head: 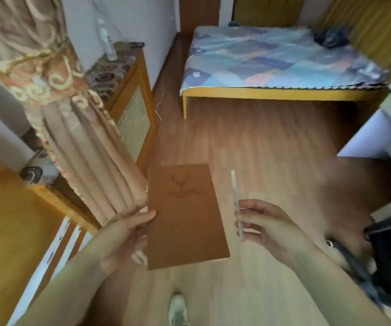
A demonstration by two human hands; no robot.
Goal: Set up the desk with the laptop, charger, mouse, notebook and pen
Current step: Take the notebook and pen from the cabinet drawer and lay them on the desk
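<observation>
Left hand [121, 234] at lower centre-left of the frame, clasping the brown notebook [185, 215] by its left edge, thumb on the cover, fingers tucked beneath. Flat, matte, card-like cover with a faint antler mark near the top; corners square, long edges running up toward mid-frame, held in the air above the floor. Right hand [267, 224] at lower centre-right, pinching a thin pale pen [237, 205] between thumb and fingertips, shaft nearly upright, tip end poking below the fingers. Notebook and pen apart, a narrow strip of floor showing between them.

Open wooden floor [260, 137] across the middle of the frame, smooth planks, bare up to the bed [284, 60] at upper right, yellow frame edge, quilted patchwork cover. Pleated patterned curtain [84, 149] close against the notebook's left edge. Wood cabinet [131, 102] with a woven panel at upper left. Dark bag [390, 250] at the right edge, just beside the right forearm. Pale shoe [178, 309] at bottom centre.
</observation>
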